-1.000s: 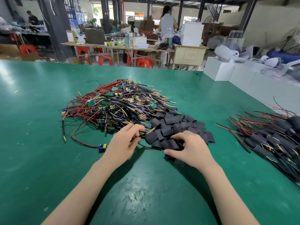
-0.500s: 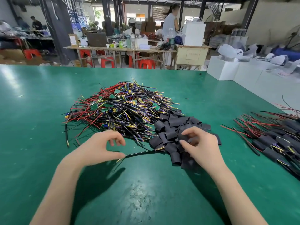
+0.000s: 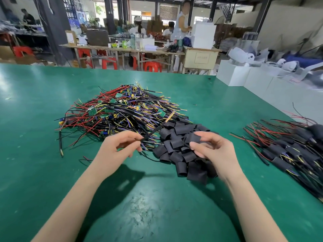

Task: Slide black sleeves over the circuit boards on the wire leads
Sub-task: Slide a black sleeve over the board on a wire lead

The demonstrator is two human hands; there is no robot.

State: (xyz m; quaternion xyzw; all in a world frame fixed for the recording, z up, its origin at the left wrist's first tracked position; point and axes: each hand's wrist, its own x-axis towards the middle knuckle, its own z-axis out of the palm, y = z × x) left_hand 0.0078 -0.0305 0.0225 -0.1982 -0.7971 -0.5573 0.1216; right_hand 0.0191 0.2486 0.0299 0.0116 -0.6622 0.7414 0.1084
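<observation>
A tangled heap of wire leads with small green circuit boards [image 3: 118, 112] lies on the green table [image 3: 35, 154]. To its right sits a pile of short black sleeves [image 3: 181, 147]. My left hand [image 3: 117, 151] pinches one black lead [image 3: 155, 130], whose yellow-tipped end points up and to the right above the sleeves. My right hand [image 3: 215, 151] hovers over the sleeve pile and pinches a black sleeve [image 3: 195, 137] between thumb and fingertips.
A row of leads with sleeves on them [image 3: 290, 151] lies at the table's right edge. White boxes [image 3: 232, 74] stand past the far right corner. Behind the table are workbenches, red stools and people.
My left hand lifted the black lead off the table, its tip now raised toward the right. My right hand rose from the sleeve pile with one sleeve in its fingertips.
</observation>
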